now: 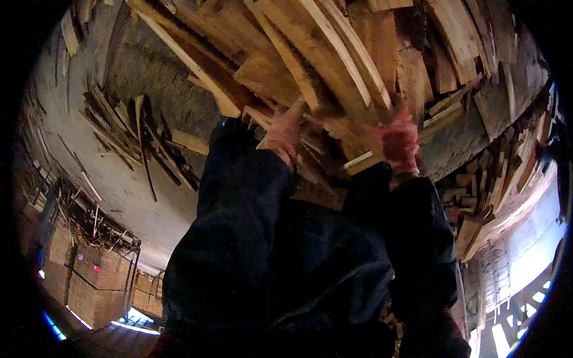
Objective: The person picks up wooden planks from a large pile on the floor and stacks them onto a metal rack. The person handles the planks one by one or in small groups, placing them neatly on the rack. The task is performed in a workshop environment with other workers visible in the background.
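You look to be mid-way through handling a large heap of wood, though how far along is a judgement. Plenty is left: long, wide, brown wooden boards point(319, 53) lie loose and overlapping from eleven to one o'clock. A scattered pile of thin, dark wooden strips point(140, 140) lies apart, between nine and ten o'clock; whether it counts as finished you cannot tell from here. Short, pale-brown wooden pieces point(471, 197) are heaped at three o'clock.

The timber in front of you looks rough and sawn, brown to yellowish, with uneven edges and mixed widths. Two long, narrow, pale wooden strips point(365, 56) lie on top near one o'clock, brighter than the boards beneath, their near ends pointing toward you. They look curved, but the lens bends straight edges.

Your left hand point(283, 136), in a pinkish-red knitted glove, is at twelve o'clock, a finger stretched toward the near end of a long, narrow, brown board point(299, 77). Your right hand point(401, 140), gloved alike, is between two and three o'clock, thumb out to the side, near the pale strips' ends. Blur hides whether either hand grips anything or merely touches.
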A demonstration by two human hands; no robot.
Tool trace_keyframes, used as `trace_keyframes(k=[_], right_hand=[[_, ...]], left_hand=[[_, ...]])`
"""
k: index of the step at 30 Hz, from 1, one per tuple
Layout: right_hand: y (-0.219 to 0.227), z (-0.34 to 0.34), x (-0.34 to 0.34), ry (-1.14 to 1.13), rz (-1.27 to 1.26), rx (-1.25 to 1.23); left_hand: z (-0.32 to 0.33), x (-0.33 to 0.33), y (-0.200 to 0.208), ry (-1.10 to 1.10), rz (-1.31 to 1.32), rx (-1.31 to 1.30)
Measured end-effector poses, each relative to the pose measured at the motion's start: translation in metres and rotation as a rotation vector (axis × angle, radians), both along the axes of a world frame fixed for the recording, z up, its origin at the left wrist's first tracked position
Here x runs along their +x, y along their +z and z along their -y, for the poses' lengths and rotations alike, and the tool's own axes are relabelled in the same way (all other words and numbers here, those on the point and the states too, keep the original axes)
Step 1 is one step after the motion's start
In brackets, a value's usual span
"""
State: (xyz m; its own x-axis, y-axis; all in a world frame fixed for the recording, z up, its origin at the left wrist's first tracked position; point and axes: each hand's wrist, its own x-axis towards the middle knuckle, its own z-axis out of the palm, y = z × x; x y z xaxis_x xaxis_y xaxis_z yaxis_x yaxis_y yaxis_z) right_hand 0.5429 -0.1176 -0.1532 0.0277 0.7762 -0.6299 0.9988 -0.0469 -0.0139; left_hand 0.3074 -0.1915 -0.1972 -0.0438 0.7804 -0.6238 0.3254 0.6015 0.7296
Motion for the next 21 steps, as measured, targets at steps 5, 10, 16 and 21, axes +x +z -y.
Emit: trace_keyframes(k=[5, 10, 16, 21], right_hand=[[0.014, -0.007, -0.020, -0.154, -0.202, -0.230], [-0.009, -0.023, -0.003, -0.013, -0.215, -0.305], [0.022, -0.032, -0.010, -0.106, -0.522, -0.564], [0.098, -0.017, 0.010, -1.083, -1.103, -1.093]], left_hand=[[-0.005, 0.009, 0.039, 0.155, 0.022, -0.121], [0.003, 0.018, -0.012, 0.951, 0.808, -0.356], [0.010, 0.016, 0.014, 0.583, 0.412, -0.275], [-0.001, 0.036, 0.112, 0.593, -0.134, -0.229]])
